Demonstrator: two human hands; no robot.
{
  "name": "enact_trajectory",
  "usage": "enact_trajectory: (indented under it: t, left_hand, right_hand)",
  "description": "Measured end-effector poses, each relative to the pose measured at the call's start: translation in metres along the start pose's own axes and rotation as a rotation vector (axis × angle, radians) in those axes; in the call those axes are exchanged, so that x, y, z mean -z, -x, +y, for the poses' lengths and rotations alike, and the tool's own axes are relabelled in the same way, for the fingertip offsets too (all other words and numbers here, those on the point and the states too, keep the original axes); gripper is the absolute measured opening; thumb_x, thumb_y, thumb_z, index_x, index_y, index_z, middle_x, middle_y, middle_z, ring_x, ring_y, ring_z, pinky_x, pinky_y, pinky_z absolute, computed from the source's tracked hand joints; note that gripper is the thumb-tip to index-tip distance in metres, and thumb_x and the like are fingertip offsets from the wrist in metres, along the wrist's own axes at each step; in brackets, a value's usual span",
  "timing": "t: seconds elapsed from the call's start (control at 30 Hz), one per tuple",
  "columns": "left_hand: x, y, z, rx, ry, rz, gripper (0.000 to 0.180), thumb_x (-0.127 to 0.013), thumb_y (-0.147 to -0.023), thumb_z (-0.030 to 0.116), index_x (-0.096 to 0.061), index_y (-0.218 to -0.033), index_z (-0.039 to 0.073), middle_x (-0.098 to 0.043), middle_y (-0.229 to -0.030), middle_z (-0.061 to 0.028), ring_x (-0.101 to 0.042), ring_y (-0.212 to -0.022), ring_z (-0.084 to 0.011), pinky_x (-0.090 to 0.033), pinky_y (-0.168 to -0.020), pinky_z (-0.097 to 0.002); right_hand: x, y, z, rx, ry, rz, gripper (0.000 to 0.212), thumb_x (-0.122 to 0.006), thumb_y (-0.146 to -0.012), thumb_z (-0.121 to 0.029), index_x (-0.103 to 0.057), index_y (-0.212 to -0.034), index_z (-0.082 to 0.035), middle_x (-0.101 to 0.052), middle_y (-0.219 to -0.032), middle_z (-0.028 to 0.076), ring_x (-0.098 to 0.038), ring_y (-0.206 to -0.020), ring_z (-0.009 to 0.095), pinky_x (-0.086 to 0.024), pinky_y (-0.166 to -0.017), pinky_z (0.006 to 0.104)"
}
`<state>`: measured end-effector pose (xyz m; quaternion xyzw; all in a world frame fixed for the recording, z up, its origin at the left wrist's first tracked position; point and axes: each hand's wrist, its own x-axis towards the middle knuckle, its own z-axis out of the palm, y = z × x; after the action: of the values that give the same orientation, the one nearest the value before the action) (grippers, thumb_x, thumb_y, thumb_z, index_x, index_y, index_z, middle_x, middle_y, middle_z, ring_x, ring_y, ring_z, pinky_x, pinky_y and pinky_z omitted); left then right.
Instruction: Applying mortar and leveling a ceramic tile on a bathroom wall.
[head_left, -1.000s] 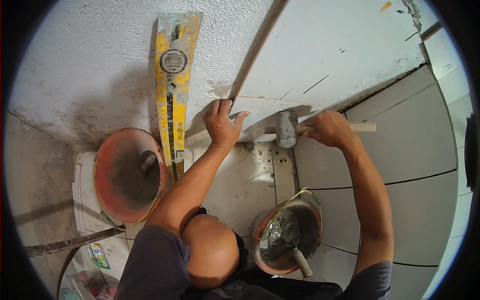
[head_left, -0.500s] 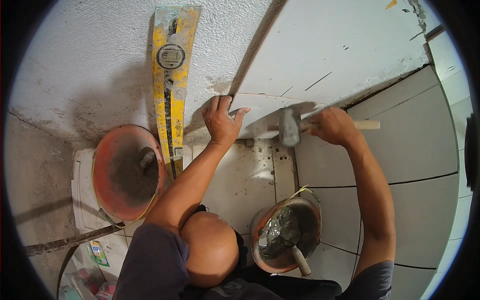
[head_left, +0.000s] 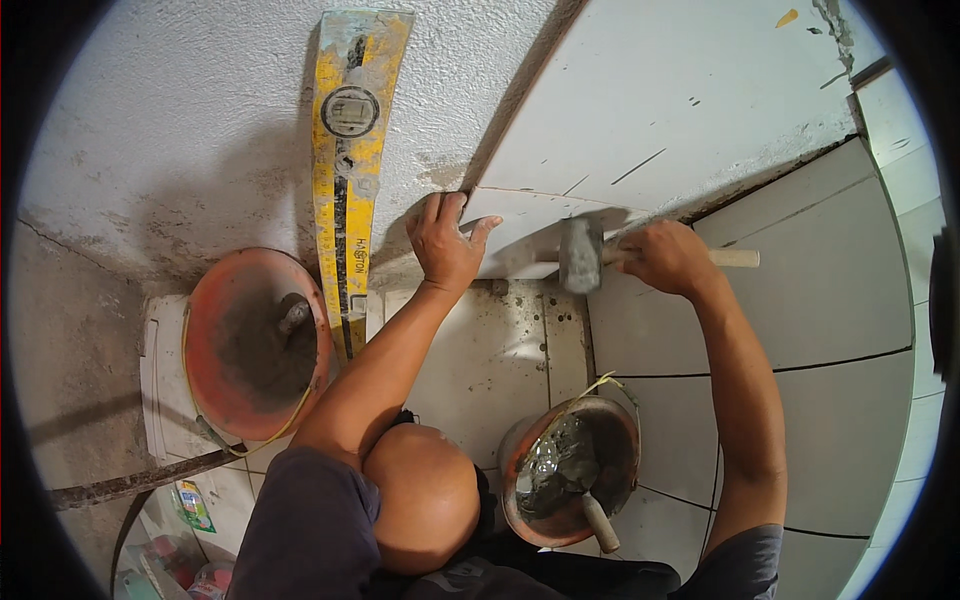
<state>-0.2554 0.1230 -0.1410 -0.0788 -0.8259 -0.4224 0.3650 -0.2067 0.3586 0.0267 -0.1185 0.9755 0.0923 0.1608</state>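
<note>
My left hand (head_left: 446, 243) rests at the left edge of a low white wall tile (head_left: 520, 212), its thumb spread out over the tile's face. The other fingers lie up at the tile's corner, beside the bare wall. In my right hand (head_left: 667, 258) is a hammer (head_left: 581, 255) with a blocky grey head and a pale wooden handle, gripped partway along. Its head is in front of the low tile, to the right of my left thumb; whether it touches the tile I cannot tell. Above, a larger white tile (head_left: 660, 110) covers the wall.
A yellow spirit level (head_left: 352, 180) leans against the rough wall left of my hand. Below it stands an orange bucket (head_left: 215, 345) with grey powder. Another bucket (head_left: 627, 450), holding wet mortar and a wooden-handled tool (head_left: 600, 522), is near my knee. Tiled wall (head_left: 800, 260) rises at right.
The view has shifted slightly. Both hands and the hammer stay in nearly the same place against the tile.
</note>
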Motion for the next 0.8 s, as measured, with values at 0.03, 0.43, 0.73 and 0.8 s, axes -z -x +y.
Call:
enact_trajectory:
  t: [0.03, 0.43, 0.73, 0.8]
  left_hand:
    - [0.001, 0.000, 0.000, 0.010, -0.003, -0.002, 0.046, -0.076, -0.061, 0.037, -0.056, -0.084, 0.003, -0.052, -0.080, -0.0083, -0.051, -0.073, -0.0280, -0.038, -0.066, -0.0391]
    - [-0.001, -0.001, -0.002, -0.008, 0.055, 0.038, 0.046, -0.077, -0.060, 0.035, -0.057, -0.084, 0.002, -0.051, -0.077, -0.0081, -0.050, -0.070, -0.0271, -0.039, -0.064, -0.0383]
    - [-0.002, -0.001, 0.002, 0.009, 0.043, 0.004, 0.047, -0.077, -0.060, 0.036, -0.057, -0.086, 0.003, -0.051, -0.079, -0.0082, -0.051, -0.070, -0.0270, -0.039, -0.064, -0.0383]
    - [-0.002, 0.002, -0.004, 0.002, 0.027, 0.015, 0.047, -0.077, -0.060, 0.036, -0.057, -0.086, 0.003, -0.051, -0.078, -0.0080, -0.050, -0.070, -0.0269, -0.038, -0.064, -0.0384]
  right_hand:
    - [0.001, 0.001, -0.002, -0.015, -0.018, 0.016, 0.030, -0.068, -0.069, -0.031, -0.067, -0.089, -0.009, -0.063, -0.078, 0.014, -0.059, -0.078, 0.032, -0.047, -0.071, 0.0406]
    - [-0.011, 0.003, 0.007, -0.028, -0.035, 0.033, 0.028, -0.067, -0.070, -0.033, -0.067, -0.087, -0.010, -0.064, -0.077, 0.014, -0.061, -0.079, 0.032, -0.048, -0.073, 0.0408]
    - [-0.013, 0.003, 0.005, 0.005, -0.025, 0.075, 0.031, -0.068, -0.069, -0.032, -0.067, -0.089, -0.008, -0.063, -0.075, 0.015, -0.060, -0.075, 0.032, -0.048, -0.068, 0.0399]
    - [-0.014, 0.000, 0.001, -0.020, -0.029, 0.087, 0.032, -0.068, -0.069, -0.032, -0.067, -0.089, -0.007, -0.063, -0.075, 0.015, -0.060, -0.075, 0.032, -0.048, -0.069, 0.0400]
